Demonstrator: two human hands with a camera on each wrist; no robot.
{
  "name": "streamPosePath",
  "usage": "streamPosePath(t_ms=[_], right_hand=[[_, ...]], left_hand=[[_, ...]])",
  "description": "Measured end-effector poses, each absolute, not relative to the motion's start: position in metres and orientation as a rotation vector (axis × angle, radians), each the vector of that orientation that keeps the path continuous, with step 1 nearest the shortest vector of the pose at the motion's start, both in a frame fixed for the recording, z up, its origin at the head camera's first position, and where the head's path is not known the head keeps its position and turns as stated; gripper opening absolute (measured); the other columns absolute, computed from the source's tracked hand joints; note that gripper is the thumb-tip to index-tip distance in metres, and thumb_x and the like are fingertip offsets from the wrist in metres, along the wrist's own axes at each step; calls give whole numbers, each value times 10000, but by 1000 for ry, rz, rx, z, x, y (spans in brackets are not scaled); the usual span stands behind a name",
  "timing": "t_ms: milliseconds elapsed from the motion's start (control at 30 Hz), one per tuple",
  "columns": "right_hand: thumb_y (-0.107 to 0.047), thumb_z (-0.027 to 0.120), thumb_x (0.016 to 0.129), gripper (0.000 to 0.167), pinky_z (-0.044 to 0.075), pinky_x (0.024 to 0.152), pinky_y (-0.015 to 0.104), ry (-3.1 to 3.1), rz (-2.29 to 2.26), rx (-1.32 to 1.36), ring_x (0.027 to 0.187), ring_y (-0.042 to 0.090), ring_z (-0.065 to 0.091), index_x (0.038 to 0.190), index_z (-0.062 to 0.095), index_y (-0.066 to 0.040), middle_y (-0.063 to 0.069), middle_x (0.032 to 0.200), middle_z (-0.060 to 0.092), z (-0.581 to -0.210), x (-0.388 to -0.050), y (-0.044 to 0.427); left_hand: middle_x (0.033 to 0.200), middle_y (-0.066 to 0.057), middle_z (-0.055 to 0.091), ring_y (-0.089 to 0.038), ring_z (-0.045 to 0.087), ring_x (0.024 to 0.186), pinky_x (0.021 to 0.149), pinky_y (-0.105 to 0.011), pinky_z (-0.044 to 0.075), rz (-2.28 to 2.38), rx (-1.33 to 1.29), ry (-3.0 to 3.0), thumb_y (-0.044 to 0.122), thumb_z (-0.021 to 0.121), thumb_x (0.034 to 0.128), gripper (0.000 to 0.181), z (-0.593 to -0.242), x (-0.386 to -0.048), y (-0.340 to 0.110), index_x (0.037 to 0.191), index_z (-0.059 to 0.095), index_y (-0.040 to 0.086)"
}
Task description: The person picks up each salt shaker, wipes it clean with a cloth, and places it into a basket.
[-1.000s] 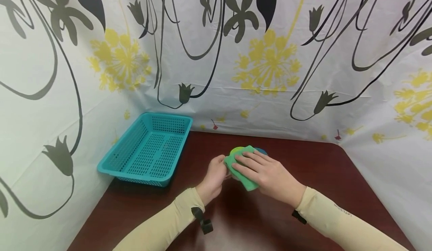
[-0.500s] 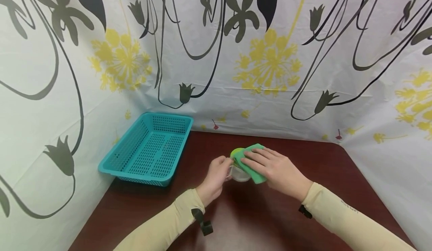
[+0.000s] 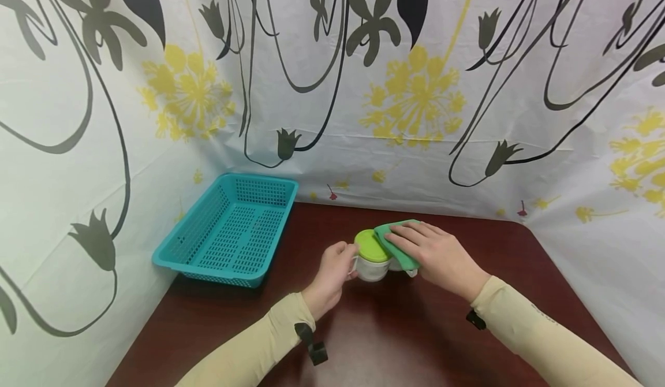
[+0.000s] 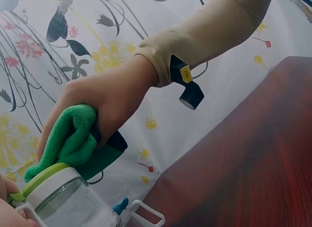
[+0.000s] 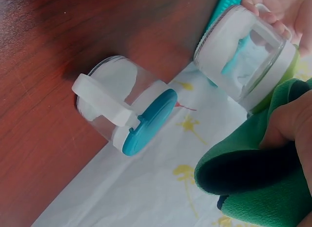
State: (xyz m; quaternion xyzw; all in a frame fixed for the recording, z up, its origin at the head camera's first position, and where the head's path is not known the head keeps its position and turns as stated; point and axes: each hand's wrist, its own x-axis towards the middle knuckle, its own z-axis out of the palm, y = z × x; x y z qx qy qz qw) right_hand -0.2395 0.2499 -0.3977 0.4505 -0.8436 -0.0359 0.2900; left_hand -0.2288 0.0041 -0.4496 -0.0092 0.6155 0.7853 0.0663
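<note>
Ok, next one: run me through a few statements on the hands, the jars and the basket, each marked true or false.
1. The left grip holds the green-lidded jar. True.
2. The right grip holds nothing. False: it holds a green cloth.
3. The blue-lidded jar stands on the table. True.
4. The blue-lidded jar is uncovered. False: its blue lid is on.
5. In the head view, the teal basket is to the right of both jars. False: it is to their left.
6. The patterned sheet behind the table shows yellow flowers. True.
</note>
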Motion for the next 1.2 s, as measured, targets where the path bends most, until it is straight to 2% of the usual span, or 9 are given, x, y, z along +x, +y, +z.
streamPosePath(t_ms=[333,500,767,867,1033,1200], right_hand=[[-66,901,551,927,474,996,479,-2253,-68,1213,1246,317,561,1416,576,-132,72,1383,589,-397,-238,246],[-76,889,571,898,481,989,475,-2244,-49,1224,1242,309,562,1412,580,-138,61,1376,593,-399,-239,239],[55,725,665,751,472,1005,481,-2141,-1,1286,1221,293,589,1381,615,-141,36,1355,614,-393,-229,217],[51,741,677,745,467,1007,504,-2095,19,1352,1218,296,596,1384,613,-145,41,1369,609,-390,-221,207],[-14,817,677,762,475,1003,486,-2122,9,1379,1247,285,578,1394,604,-159,32,1398,588,-389,-215,199],[12,816,661,781,448,1036,485,-2208,-7,1354,1276,281,554,1393,603,-162,28,1401,583,-389,-219,202]], left_hand=[[632,3,371,-171,437,669,700,-333,515,2355,-33,1842,231,634,905,265,-453,-228,0,738,468,111],[632,9,374,-162,442,663,673,-312,505,2334,-44,1850,227,616,904,230,-456,-228,0,754,487,107],[629,17,392,-164,439,657,667,-317,476,2333,-20,1866,171,576,898,209,-459,-228,2,724,469,126],[663,6,447,-170,484,694,705,-338,481,2322,7,1891,166,546,941,223,-460,-228,1,730,482,135],[785,-19,573,-178,577,801,793,-405,505,2323,38,1864,195,527,986,176,-460,-228,-1,833,594,137],[737,-22,520,-185,540,757,795,-438,504,2340,46,1828,168,515,947,154,-460,-228,0,809,569,128]])
